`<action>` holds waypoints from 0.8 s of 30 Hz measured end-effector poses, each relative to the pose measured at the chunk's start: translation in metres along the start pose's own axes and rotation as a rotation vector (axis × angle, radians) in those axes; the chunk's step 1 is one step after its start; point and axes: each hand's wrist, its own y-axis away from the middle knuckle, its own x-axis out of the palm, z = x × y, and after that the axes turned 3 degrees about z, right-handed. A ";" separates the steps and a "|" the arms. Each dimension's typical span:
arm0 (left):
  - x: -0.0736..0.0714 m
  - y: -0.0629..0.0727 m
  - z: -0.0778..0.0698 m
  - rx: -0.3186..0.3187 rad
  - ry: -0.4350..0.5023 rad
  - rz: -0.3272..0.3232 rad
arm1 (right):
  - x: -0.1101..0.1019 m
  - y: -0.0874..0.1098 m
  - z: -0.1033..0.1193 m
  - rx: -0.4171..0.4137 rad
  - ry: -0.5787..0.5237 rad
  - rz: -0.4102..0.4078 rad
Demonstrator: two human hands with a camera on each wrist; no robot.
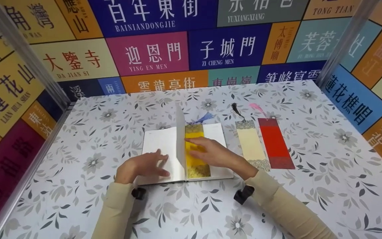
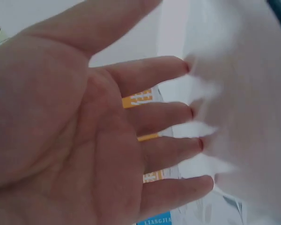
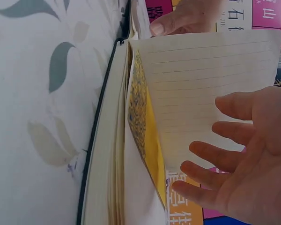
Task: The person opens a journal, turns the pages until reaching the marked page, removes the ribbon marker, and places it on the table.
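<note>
A notebook (image 1: 161, 139) lies spread on the flower-patterned table (image 1: 65, 186), in front of the person; one lined leaf (image 1: 180, 139) stands upright near its middle, between the two hands; the left hand (image 1: 141, 166) is over the left page, its fingers extended and grasping nothing; whether its fingertips press the paper, I cannot tell; the right hand (image 1: 212, 154) reaches over the right page with fingers spread and relaxed, released, its fingertips close to the standing leaf, though contact is unclear.

Under the right hand, a yellow bookmark (image 1: 198, 171) with patterned ends lies lengthwise along the right page, beside the spine; its blue tassel (image 1: 207, 117) extends past the far edge of the notebook; to the right, apart from the notebook, lie a cream bookmark (image 1: 251, 144) with a black tassel (image 1: 236, 109) and, just beyond it, a red bookmark (image 1: 276, 143) with a pink tassel (image 1: 257, 107); colourful lettered panels (image 1: 148, 53) line the far, left and right sides.
</note>
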 end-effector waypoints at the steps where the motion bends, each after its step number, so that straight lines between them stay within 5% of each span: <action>1: 0.001 0.002 0.001 0.014 -0.010 -0.008 | 0.001 -0.001 -0.001 -0.011 0.024 0.021; 6: 0.002 0.009 0.011 0.143 -0.008 -0.110 | 0.001 -0.006 -0.003 0.005 0.139 0.130; 9: -0.004 0.012 0.020 0.175 0.059 -0.263 | 0.002 -0.008 -0.004 0.056 0.179 0.189; 13: -0.015 0.016 0.028 0.112 0.214 -0.529 | 0.004 -0.011 -0.002 0.140 0.202 0.249; 16: -0.021 0.017 0.026 0.082 0.310 -0.651 | 0.006 -0.013 0.000 0.184 0.231 0.270; 19: -0.023 0.015 0.023 0.079 0.341 -0.661 | 0.008 -0.015 0.000 0.213 0.274 0.290; 24: -0.017 0.006 0.021 0.103 0.297 -0.584 | 0.011 -0.018 -0.001 0.239 0.320 0.314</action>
